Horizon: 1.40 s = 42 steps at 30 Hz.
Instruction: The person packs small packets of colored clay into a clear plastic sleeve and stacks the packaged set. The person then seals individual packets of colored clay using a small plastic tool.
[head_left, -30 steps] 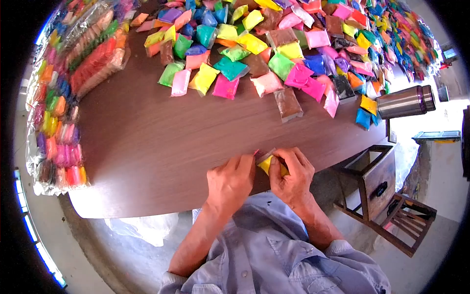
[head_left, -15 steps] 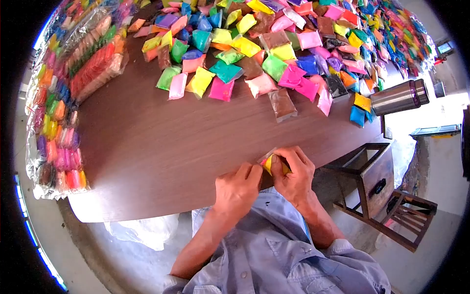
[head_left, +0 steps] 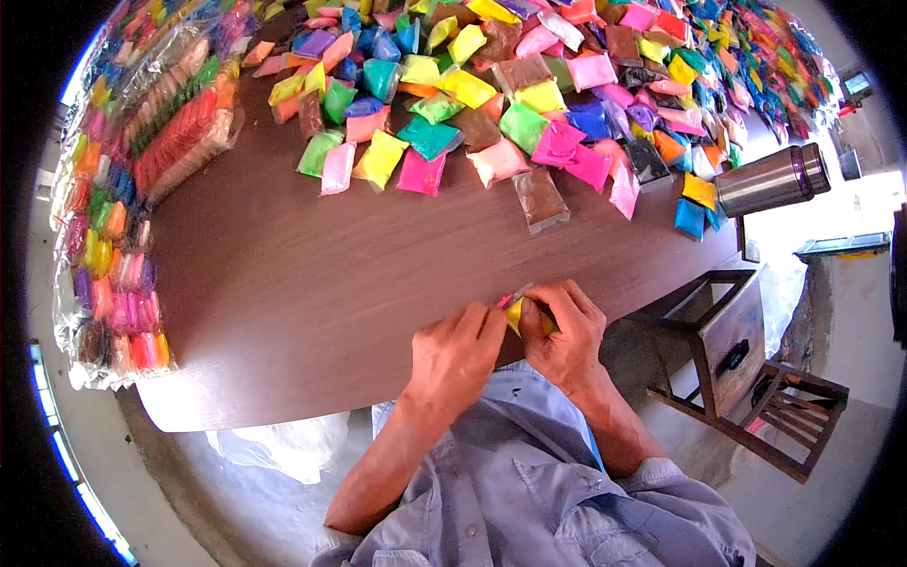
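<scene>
Near the table's front edge, my right hand (head_left: pixel 565 335) grips a small yellow packet (head_left: pixel 515 315) between thumb and fingers. My left hand (head_left: pixel 460 348) is closed beside it, its fingertips pinched at the packet's left side, where a bit of pink shows. What exactly those left fingers hold is too small to make out. Beyond both hands a brown packet (head_left: pixel 541 199) lies at the near edge of a wide heap of coloured packets (head_left: pixel 472 90).
Clear bags of stacked coloured packets (head_left: pixel 184 142) line the table's left side. A steel flask (head_left: pixel 770 181) lies at the right edge of the brown table (head_left: pixel 312 283). A wooden stool (head_left: pixel 732 350) stands on the floor to the right.
Compared with one second ago, my left hand is slightly further right, closer to my right hand. The yellow packet remains in my right fingers. The view has shifted a little.
</scene>
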Each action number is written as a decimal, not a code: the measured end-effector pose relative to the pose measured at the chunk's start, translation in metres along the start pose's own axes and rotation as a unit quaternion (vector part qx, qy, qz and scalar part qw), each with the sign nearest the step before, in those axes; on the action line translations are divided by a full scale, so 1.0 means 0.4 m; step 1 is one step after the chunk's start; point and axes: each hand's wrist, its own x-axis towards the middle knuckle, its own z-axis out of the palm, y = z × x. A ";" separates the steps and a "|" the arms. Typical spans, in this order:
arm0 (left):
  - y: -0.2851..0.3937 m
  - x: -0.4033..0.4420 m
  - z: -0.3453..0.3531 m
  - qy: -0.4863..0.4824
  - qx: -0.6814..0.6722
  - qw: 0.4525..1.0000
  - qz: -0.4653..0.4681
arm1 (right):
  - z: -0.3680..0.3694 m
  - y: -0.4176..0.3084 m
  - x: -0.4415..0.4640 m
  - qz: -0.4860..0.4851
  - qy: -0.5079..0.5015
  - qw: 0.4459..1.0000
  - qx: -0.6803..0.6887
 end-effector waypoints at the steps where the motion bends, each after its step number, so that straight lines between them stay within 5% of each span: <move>1: 0.004 -0.006 -0.005 0.013 -0.006 1.000 0.002 | 0.000 -0.004 0.000 0.000 0.004 1.000 -0.003; 6: 0.010 -0.020 0.005 0.025 -0.014 1.000 0.005 | 0.001 0.000 0.003 0.000 0.003 1.000 0.002; 13: -0.011 -0.012 0.018 0.056 -0.081 0.989 -0.109 | -0.048 0.041 0.022 -0.009 0.015 1.000 0.017; 16: -0.002 -0.012 -0.006 0.088 -0.253 0.946 -0.185 | -0.095 0.093 0.032 0.134 0.071 0.985 0.078; 19: 0.006 0.001 -0.048 0.000 -0.384 0.881 -0.277 | -0.146 0.133 0.045 0.203 0.134 0.954 0.176; 21: 0.008 0.011 -0.062 -0.078 -0.506 0.791 -0.334 | -0.173 0.147 0.046 0.228 0.153 0.932 0.235; 22: 0.007 0.013 -0.047 -0.080 -0.507 0.792 -0.331 | -0.179 0.151 0.045 0.232 0.159 0.924 0.260; 24: 0.003 0.021 -0.009 -0.067 -0.329 0.910 -0.243 | -0.188 0.156 0.049 0.236 0.169 0.913 0.285; 28: 0.049 0.035 -0.035 -0.143 -0.280 0.928 -0.200 | -0.200 0.164 0.058 0.230 0.179 0.914 0.284; 31: 0.089 0.015 -0.037 -0.220 -0.416 0.870 -0.145 | -0.205 0.184 0.060 0.233 0.195 0.909 0.286; 33: 0.091 0.003 -0.001 -0.183 -0.084 0.980 -0.008 | -0.199 0.198 0.065 0.234 0.202 0.905 0.291; 36: 0.089 -0.001 0.003 -0.074 -0.115 0.990 0.041 | -0.195 0.204 0.061 0.212 0.177 0.932 0.234; 41: -0.004 0.000 -0.010 -0.054 -0.044 0.998 0.006 | -0.168 0.205 0.062 0.201 0.164 0.936 0.239; 42: -0.020 0.009 -0.019 -0.018 -0.089 0.993 -0.077 | -0.168 0.206 0.063 0.199 0.157 0.939 0.233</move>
